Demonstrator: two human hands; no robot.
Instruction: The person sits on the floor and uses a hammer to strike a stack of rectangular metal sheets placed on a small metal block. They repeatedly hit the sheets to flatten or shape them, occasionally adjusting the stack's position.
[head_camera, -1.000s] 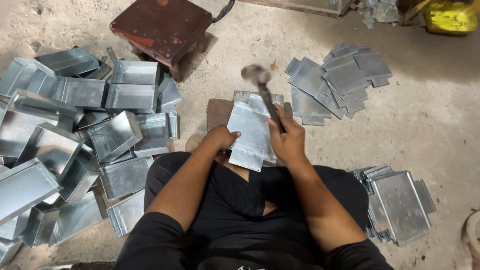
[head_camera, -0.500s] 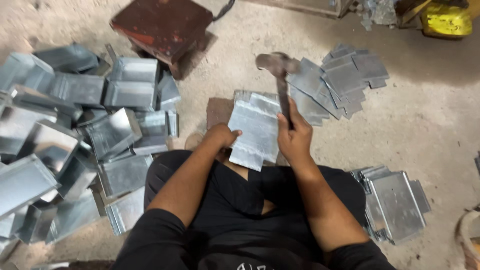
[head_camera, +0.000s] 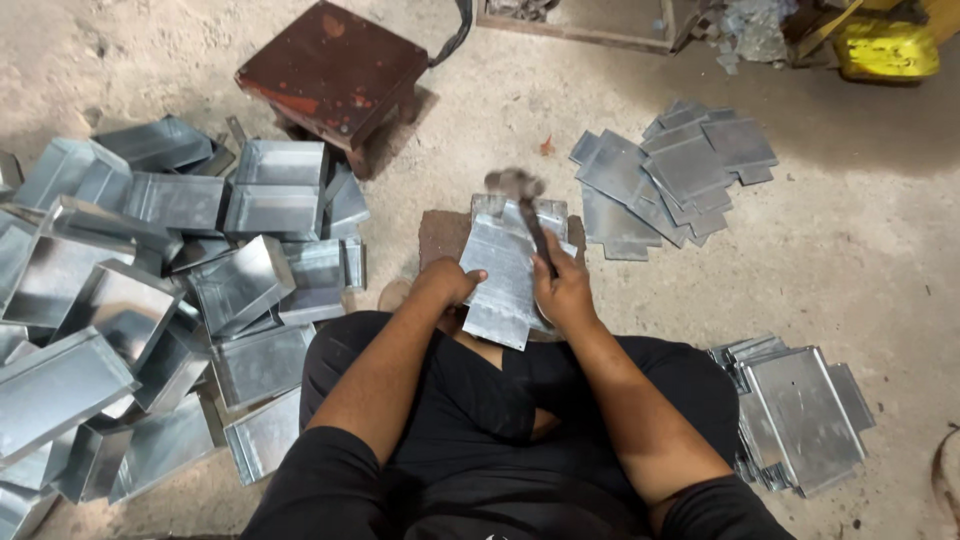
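Fingers (head_camera: 560, 272) of right hand (head_camera: 565, 292) gripping hammer (head_camera: 530, 215) at frame centre, head blurred over far end of metal sheet (head_camera: 505, 270); left hand (head_camera: 450, 283) pinning sheet's left edge, long axis pointing away.

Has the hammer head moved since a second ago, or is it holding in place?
Yes. The hammer head has come down toward the far edge of the metal sheet, now blurred just over it, judged against the rusty stool.

Sheet (head_camera: 503, 270) between the fingers (head_camera: 462, 279): thin galvanised metal, dull grey sheen, faintly creased. Hammer (head_camera: 528, 215) head above the fingertips: dark metal, blurred. Floor (head_camera: 880, 260): rough, dusty concrete. Stool (head_camera: 335, 70): rusty, matt.
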